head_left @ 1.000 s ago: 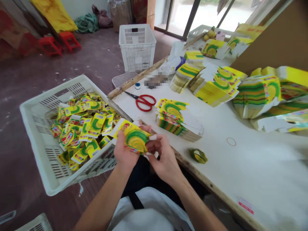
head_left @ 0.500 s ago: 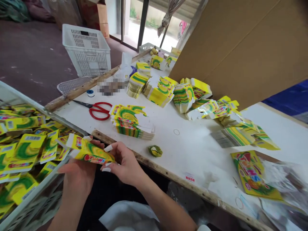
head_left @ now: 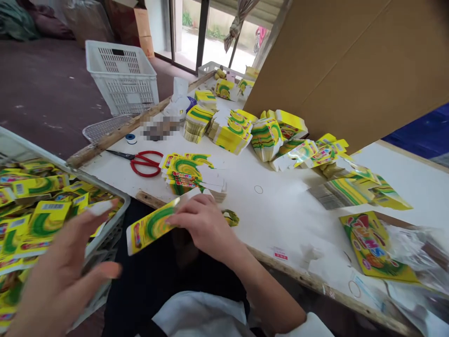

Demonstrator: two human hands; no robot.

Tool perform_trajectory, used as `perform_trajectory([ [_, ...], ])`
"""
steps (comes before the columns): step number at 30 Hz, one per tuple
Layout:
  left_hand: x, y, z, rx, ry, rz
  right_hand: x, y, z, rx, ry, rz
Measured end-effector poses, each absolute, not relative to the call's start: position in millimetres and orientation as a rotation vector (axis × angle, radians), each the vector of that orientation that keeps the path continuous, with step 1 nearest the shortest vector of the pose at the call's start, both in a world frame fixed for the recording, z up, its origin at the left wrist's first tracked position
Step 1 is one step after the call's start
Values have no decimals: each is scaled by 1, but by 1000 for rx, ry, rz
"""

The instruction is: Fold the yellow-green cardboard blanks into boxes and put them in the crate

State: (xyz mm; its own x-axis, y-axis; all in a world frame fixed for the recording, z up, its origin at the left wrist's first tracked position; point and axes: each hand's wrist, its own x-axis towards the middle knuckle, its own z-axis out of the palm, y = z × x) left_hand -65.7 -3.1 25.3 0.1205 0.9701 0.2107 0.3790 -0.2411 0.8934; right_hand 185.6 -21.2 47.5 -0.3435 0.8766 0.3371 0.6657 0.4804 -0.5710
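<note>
My right hand [head_left: 203, 220] grips a flat yellow-and-green carton [head_left: 154, 225] by its right end, near the table's front edge. My left hand [head_left: 66, 267] is spread open in the air over the near corner of the white crate [head_left: 108, 234], holding nothing. The crate is full of folded yellow-and-green cartons [head_left: 38, 201]. A stack of flat cartons [head_left: 191, 175] lies on the table just behind my right hand, and a crumpled green scrap [head_left: 231, 217] sits beside it.
Red scissors [head_left: 142, 161] and a small tape roll [head_left: 131, 137] lie at the table's left. More carton stacks [head_left: 231, 128] spread across the back, before a leaning cardboard sheet [head_left: 351, 65]. Candy bags [head_left: 375, 248] lie at right. Another white crate [head_left: 121, 77] stands on the floor.
My left hand has let go of the carton and opened, swinging out over the crate. The right hand now holds a flat carton alone, closer to the stack.
</note>
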Motion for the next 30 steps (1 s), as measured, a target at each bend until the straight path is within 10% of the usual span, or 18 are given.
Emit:
perform_trajectory([
  [7,-20,-12,19,1958,1304,681,160,-30,39,-1174,-1825,461],
  [16,1,-30,4,2139,1294,871,146,-24,12,-1003,-928,1628],
  [30,-9,-17,5,1881,1351,677,153,-39,15,-1175,-1994,1005],
])
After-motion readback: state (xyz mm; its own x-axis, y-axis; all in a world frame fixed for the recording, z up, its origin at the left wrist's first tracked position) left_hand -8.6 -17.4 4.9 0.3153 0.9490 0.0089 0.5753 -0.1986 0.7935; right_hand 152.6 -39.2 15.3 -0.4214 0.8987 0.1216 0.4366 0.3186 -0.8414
